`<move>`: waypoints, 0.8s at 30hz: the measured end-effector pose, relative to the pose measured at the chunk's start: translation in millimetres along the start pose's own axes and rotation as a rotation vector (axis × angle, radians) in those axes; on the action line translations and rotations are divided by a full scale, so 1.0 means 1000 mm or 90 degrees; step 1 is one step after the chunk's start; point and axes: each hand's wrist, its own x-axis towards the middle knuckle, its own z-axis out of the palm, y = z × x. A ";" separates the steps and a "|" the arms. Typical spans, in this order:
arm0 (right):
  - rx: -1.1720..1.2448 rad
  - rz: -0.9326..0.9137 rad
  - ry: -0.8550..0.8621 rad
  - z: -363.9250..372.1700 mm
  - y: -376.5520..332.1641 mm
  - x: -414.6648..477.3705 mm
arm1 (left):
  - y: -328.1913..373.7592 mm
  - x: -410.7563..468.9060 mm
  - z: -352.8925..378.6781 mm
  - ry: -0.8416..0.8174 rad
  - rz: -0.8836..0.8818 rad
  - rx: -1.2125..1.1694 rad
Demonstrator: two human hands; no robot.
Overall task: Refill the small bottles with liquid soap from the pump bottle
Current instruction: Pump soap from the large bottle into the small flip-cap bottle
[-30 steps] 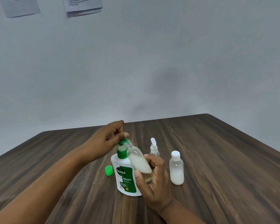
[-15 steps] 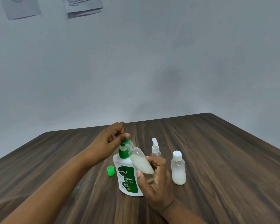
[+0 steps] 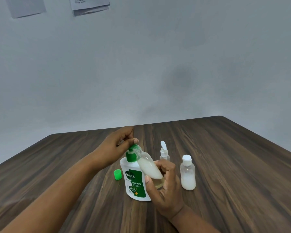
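Observation:
A white pump bottle (image 3: 134,180) with a green label and green pump head stands upright on the wooden table (image 3: 225,165). My left hand (image 3: 118,145) sits on the pump head, thumb pressing its top, fingers curled. My right hand (image 3: 165,185) grips a small clear bottle (image 3: 149,165), tilted, its open mouth at the pump nozzle; white soap lies inside it. A capped small bottle (image 3: 188,173), partly filled with white soap, stands to the right. A small spray bottle (image 3: 164,152) stands behind my right hand.
A loose green cap (image 3: 117,174) lies on the table left of the pump bottle. The table's far edge meets a grey wall, where sheets of paper (image 3: 90,4) hang high up.
Both hands and the bottles hold nearly the same pose; the view has shifted slightly. The soap level in the tilted bottle shows no clear difference.

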 end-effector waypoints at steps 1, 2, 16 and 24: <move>0.001 -0.003 0.000 0.000 0.000 0.001 | 0.001 0.000 0.000 0.001 0.004 -0.001; 0.004 -0.007 0.000 0.000 0.000 0.002 | 0.002 0.001 -0.001 0.002 0.011 0.001; 0.013 -0.019 0.005 0.000 -0.001 0.001 | 0.004 -0.001 -0.001 -0.017 -0.027 0.019; 0.030 -0.020 -0.003 0.000 -0.005 0.005 | 0.017 0.006 -0.013 -0.070 -0.027 -0.002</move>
